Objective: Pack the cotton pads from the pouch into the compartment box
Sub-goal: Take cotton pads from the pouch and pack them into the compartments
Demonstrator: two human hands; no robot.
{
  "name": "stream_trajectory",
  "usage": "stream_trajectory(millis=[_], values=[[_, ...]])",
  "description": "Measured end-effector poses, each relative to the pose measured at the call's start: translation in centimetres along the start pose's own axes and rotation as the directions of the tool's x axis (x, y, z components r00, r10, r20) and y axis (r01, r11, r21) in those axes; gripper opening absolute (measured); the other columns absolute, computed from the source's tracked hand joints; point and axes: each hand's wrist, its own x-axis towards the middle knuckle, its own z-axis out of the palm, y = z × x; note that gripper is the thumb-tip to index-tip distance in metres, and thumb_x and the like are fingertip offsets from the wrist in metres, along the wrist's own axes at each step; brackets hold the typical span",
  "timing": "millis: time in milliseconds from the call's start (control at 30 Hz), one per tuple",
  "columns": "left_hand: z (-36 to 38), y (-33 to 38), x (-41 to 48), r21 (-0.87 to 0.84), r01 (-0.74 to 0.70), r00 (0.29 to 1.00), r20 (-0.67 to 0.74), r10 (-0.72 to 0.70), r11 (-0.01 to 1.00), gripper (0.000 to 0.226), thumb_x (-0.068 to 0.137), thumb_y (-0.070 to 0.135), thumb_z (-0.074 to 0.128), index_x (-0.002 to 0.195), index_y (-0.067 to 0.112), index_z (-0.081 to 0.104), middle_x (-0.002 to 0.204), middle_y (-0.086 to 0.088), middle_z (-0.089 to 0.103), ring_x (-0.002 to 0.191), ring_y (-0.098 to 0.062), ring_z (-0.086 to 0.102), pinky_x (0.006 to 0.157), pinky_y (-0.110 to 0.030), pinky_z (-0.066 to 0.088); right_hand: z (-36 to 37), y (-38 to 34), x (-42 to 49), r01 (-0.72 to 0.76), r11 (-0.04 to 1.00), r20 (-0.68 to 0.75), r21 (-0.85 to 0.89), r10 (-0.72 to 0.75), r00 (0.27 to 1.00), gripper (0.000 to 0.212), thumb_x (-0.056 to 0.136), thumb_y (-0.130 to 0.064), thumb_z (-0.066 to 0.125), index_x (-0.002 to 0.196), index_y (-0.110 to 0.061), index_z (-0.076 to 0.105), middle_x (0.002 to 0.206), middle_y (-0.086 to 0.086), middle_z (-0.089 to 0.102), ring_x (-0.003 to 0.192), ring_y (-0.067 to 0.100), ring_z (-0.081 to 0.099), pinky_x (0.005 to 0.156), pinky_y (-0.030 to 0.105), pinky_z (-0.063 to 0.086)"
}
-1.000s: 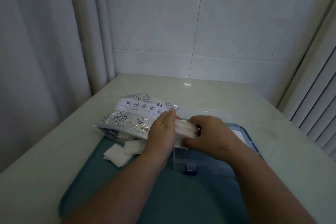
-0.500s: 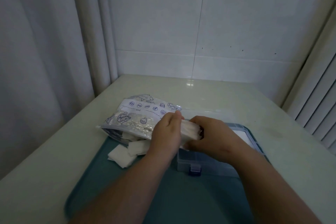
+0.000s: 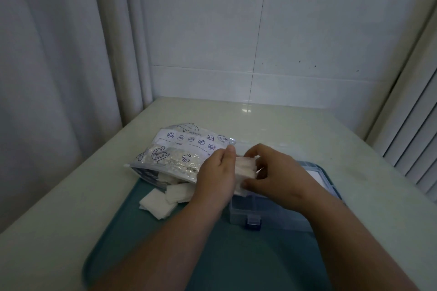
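Observation:
A clear pouch [image 3: 179,153] printed with blue sea-animal drawings lies at the far left end of a teal tray [image 3: 212,255], its mouth facing me with white cotton pads inside. A few loose cotton pads [image 3: 163,201] lie on the tray in front of it. My left hand [image 3: 217,177] and my right hand [image 3: 276,177] together hold a stack of cotton pads [image 3: 246,168] on edge, the fingers curled round its two ends, just above the clear compartment box [image 3: 248,210] with the blue latch. The hands hide most of the box's compartments.
The tray sits on a pale table [image 3: 71,196] in a corner. A curtain [image 3: 59,66] hangs at the left, a tiled wall [image 3: 260,42] stands behind, and slatted blinds [image 3: 413,125] run along the right. The box's open lid [image 3: 314,175] lies behind my right hand.
The stack of pads stays between both hands; my right hand's fingers have opened a little and shifted along the stack's right end. The view has drifted slightly.

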Motion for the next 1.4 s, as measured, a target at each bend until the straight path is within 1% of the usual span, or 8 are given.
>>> stream_trajectory(millis=[233,500,667,833,967,1167,1267,1400], values=[[0.0,0.1,-0.1,-0.051,0.023,1.0,-0.011,-0.023,0.998,0.039,0.1,0.046,0.039,0.09,0.016,0.062,0.088,-0.007,0.066,0.088,-0.025,0.062,0.081,-0.04,0.048,-0.1,0.0,0.1,0.015,1.0,-0.026,-0.008,-0.015,1.0,0.038,0.073,-0.03,0.079,0.099,-0.04,0.054,0.089,-0.014,0.063,0.072,0.004,0.063,0.074,0.026,0.055],[0.1,0.0,-0.1,0.029,-0.014,1.0,0.006,0.014,0.999,0.034,0.1,0.031,0.044,0.078,0.005,0.046,0.07,-0.004,0.045,0.07,-0.019,0.042,0.063,-0.035,0.032,0.3,-0.4,-0.2,0.018,0.999,-0.002,-0.039,-0.018,1.0,0.033,0.067,-0.036,0.081,0.093,-0.028,0.062,0.083,-0.009,0.063,0.071,0.008,0.058,0.066,0.024,0.048],[0.0,0.3,-0.2,-0.048,0.016,1.0,-0.025,-0.017,0.999,0.033,0.101,0.032,0.043,0.089,0.005,0.058,0.085,-0.01,0.06,0.075,-0.016,0.05,0.065,-0.028,0.038,0.1,-0.5,-0.2,0.028,1.0,-0.023,-0.014,-0.028,0.999,0.031,0.066,-0.036,0.082,0.09,-0.03,0.064,0.08,-0.011,0.064,0.067,0.003,0.059,0.064,0.02,0.049],[-0.1,0.7,-0.3,-0.038,0.087,0.996,0.008,-0.087,0.995,0.033,0.101,0.046,0.036,0.086,0.027,0.058,0.087,0.014,0.057,0.086,-0.007,0.054,0.078,-0.029,0.04,0.0,-0.5,-0.3,0.04,0.997,-0.022,-0.061,-0.041,0.999,0.022,0.072,-0.033,0.075,0.091,-0.027,0.065,0.077,-0.007,0.063,0.067,0.007,0.056,0.062,0.022,0.046],[-0.3,1.0,-0.4,-0.212,0.137,0.99,0.058,-0.127,0.968,0.07,0.078,0.077,0.036,0.106,0.022,0.07,0.107,0.004,0.071,0.106,-0.018,0.064,0.101,-0.044,0.046,-0.4,-0.4,-0.1,0.031,0.999,-0.095,-0.039,-0.035,0.995,0.017,0.076,-0.034,0.074,0.086,-0.029,0.061,0.074,-0.009,0.062,0.066,0.005,0.056,0.057,0.02,0.045],[-0.6,1.3,-0.2,-0.395,0.124,0.992,0.053,-0.112,0.91,0.02,0.08,0.025,0.06,0.1,0.024,0.064,0.102,-0.011,0.068,0.099,-0.031,0.066,0.088,-0.048,0.053,-0.9,-0.4,-0.1,-0.08,0.956,-0.161,0.281,0.13,0.978,0.034,0.079,-0.03,0.076,0.101,-0.028,0.051,0.086,-0.002,0.069,0.061,0.013,0.068,0.058,0.023,0.056],[-0.6,1.3,-0.1,-0.346,0.136,0.99,0.08,-0.116,0.928,0.024,0.09,0.008,0.06,0.105,0.026,0.056,0.102,-0.014,0.067,0.093,-0.03,0.069,0.083,-0.049,0.058,-0.8,-0.4,-0.1,-0.12,0.942,-0.108,0.313,0.16,0.981,0.04,0.079,-0.029,0.076,0.102,-0.029,0.044,0.085,0.001,0.069,0.061,0.015,0.068,0.058,0.025,0.058],[-0.7,1.1,0.0,-0.262,0.098,0.995,0.062,-0.084,0.96,0.025,0.088,0.01,0.061,0.103,0.03,0.053,0.097,-0.011,0.068,0.088,-0.029,0.069,0.077,-0.046,0.057,-0.8,-0.3,-0.1,-0.135,0.954,-0.078,0.269,0.162,0.984,0.035,0.078,-0.037,0.075,0.099,-0.032,0.047,0.091,-0.005,0.067,0.074,0.012,0.067,0.058,0.021,0.053]])
